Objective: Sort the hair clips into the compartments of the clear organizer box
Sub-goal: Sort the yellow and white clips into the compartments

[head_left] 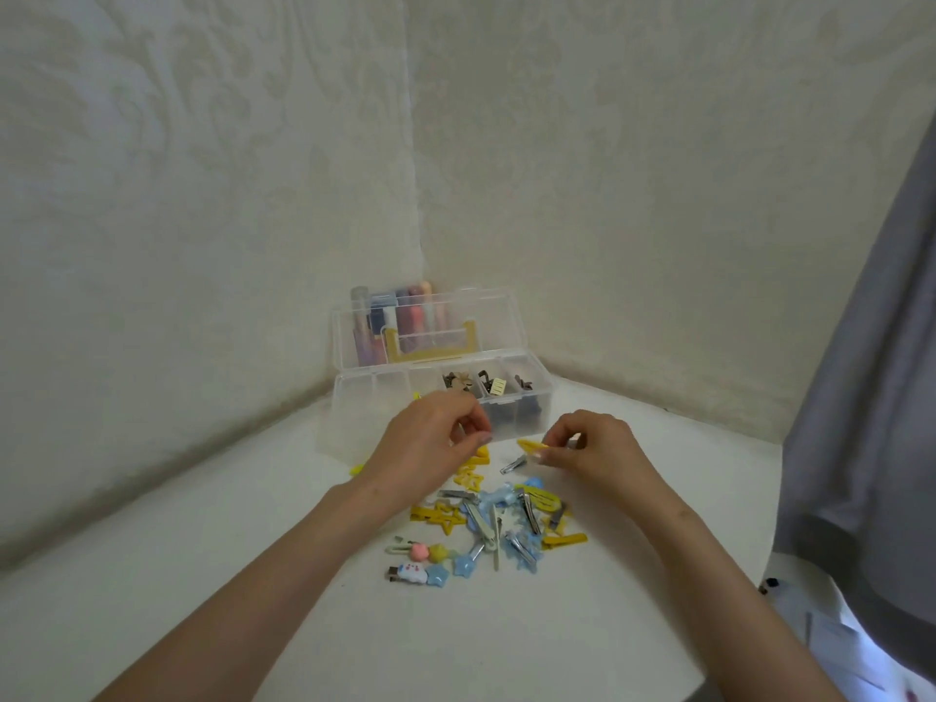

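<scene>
Hair clips (499, 524) wait near the back-corner box (354, 397); right hand (595, 448) pinches a yellow clip (531, 446) for sorting; left hand (430, 433) curled, grip unclear.

organizer box (521, 347): clear glossy plastic | clips (499, 524): glossy plastic, metal | table (253, 575): smooth matt white

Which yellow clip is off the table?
The yellow clip pinched by the right hand, lifted near the clear box; the other yellow clips lie on the table.

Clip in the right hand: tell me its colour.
Yellow clip, pinched by the right hand; the head view shows it.
</scene>
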The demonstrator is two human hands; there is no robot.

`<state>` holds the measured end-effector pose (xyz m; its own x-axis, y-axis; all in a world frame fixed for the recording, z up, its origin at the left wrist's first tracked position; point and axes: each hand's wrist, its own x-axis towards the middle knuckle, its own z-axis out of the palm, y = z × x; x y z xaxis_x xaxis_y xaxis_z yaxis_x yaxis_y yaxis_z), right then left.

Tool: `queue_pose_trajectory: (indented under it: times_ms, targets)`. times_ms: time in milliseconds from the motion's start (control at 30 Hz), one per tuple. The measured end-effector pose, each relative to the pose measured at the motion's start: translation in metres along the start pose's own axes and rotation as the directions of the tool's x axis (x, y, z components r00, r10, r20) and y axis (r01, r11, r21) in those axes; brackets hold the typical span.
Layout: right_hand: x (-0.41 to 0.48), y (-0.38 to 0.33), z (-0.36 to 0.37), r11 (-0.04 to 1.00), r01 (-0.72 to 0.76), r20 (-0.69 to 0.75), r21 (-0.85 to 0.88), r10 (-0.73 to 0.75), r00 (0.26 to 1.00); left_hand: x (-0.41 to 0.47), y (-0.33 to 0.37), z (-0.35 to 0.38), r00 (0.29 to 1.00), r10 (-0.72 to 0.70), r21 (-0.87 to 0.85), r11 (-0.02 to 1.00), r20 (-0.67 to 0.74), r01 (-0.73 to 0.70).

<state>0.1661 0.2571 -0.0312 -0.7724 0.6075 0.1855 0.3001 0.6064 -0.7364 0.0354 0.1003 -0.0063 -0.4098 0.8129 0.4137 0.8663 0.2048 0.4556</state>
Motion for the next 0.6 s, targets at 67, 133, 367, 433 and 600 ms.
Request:
queue_pose_trajectory:
  times_ms: [67, 133, 367, 433, 600]
  targets:
    - [-0.005, -0.007, -0.001, 0.956, -0.003, 0.036, 0.294, -0.008, 0.999, 0.0, 0.002, 0.003, 1.0, 0.012, -0.033, 0.999, 0.003, -0.011]
    - [-0.01, -0.012, -0.003, 0.898, 0.019, 0.085, 0.44, -0.063, 0.994, 0.0, 0.004, 0.005, 1.0, 0.005, -0.079, 0.997, 0.014, -0.004]
    - [-0.018, -0.018, 0.002, 0.845, 0.08, 0.093, 0.529, -0.151, 0.984, -0.002, 0.009, 0.015, 0.997, -0.004, -0.186, 0.982, 0.073, 0.018]
    - [-0.017, -0.014, 0.003, 0.859, 0.087, 0.054, 0.504, -0.132, 0.99, -0.003, 0.01, 0.016, 0.994, -0.02, -0.187, 0.982, 0.106, 0.039]
    - [-0.016, -0.009, 0.006, 0.916, 0.116, -0.081, 0.384, -0.092, 0.992, -0.001, 0.008, 0.008, 0.996, -0.042, -0.177, 0.983, 0.073, 0.054]
